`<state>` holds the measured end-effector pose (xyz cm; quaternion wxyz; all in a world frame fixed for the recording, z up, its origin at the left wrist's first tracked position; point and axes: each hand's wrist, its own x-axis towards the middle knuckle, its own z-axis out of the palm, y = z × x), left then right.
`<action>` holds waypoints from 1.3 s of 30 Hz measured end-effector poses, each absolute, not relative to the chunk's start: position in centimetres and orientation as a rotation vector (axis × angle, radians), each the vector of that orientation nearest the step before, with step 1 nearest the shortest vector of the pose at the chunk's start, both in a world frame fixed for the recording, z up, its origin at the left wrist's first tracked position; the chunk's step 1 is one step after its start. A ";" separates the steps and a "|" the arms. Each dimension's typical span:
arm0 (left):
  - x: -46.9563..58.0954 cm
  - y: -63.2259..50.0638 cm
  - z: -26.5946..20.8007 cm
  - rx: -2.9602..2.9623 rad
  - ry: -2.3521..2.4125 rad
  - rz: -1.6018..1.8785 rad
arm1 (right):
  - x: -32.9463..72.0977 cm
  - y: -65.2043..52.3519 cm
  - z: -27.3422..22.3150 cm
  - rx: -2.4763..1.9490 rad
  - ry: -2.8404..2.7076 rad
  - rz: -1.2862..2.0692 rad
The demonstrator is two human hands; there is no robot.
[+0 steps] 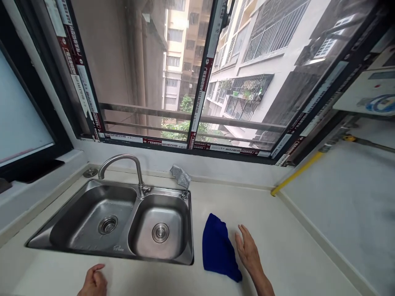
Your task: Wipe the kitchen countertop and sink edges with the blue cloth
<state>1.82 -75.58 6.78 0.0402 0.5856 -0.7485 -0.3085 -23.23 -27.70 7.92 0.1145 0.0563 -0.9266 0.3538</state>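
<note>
Holds right hand (249, 253) at 5 o'clock with a spread grip, just beside a dark blue cloth (216, 250) lying on the pale worktop (296, 234) at 9 o'clock from that hand. Has left hand (94, 281) at 7 o'clock with a loosely curled grip; cannot tell if pressed together. Shows a steel sink (145, 232) at 9 o'clock from the cloth and a crumpled silvery sheet (180, 176) at 11 o'clock

Ctr (247, 201) w/ cloth (217, 248), prob. folded
</note>
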 end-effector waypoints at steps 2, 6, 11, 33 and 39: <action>1.8 -75.6 6.7 1.801 -2.291 -0.931 | -22.2 -26.4 6.1 0.226 -2.734 0.973; 1.6 -75.5 6.6 1.823 -2.290 -0.899 | -18.0 -26.8 1.4 0.583 -2.716 0.707; 1.4 -74.9 7.2 1.806 -2.271 -0.875 | -15.4 -28.6 -1.6 0.699 -2.623 0.387; 1.6 -74.8 7.1 1.826 -2.266 -0.876 | -31.6 -25.4 15.7 0.184 -2.667 1.639; 1.7 -75.0 6.9 1.786 -2.281 -0.873 | -32.8 -23.8 19.5 0.323 -2.683 1.034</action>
